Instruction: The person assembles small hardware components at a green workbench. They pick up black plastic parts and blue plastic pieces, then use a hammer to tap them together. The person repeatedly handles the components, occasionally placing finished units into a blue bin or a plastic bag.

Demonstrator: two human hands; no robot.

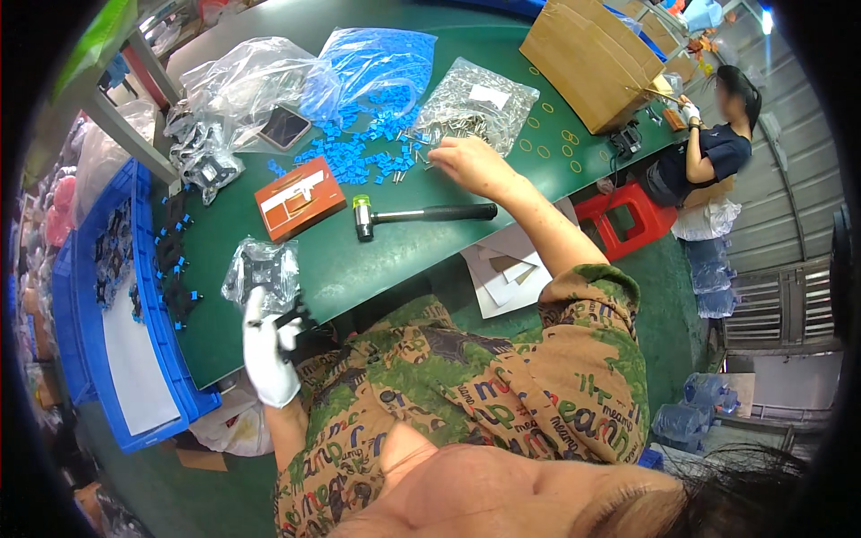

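In the head view, the left hand (267, 351), in a white glove, sits at the lower left of the frame by the near edge of the green tabletop (377, 260), its grip closed on a small black part (294, 316) held just off the edge. The bare right hand (468, 163) reaches out toward the upper middle, arm stretched, fingers curled down onto small metal pins (414, 143) beside the scattered blue plastic pieces (363, 148); whether it has pinched one cannot be told.

A blue bag (377, 58) spills those pieces. A clear bag of metal parts (475, 100) lies just above the right hand. A blue bin (67, 296) at the left holds black parts. A rubber mallet (417, 215) lies between the hands, with an orange block (299, 197) at its left.
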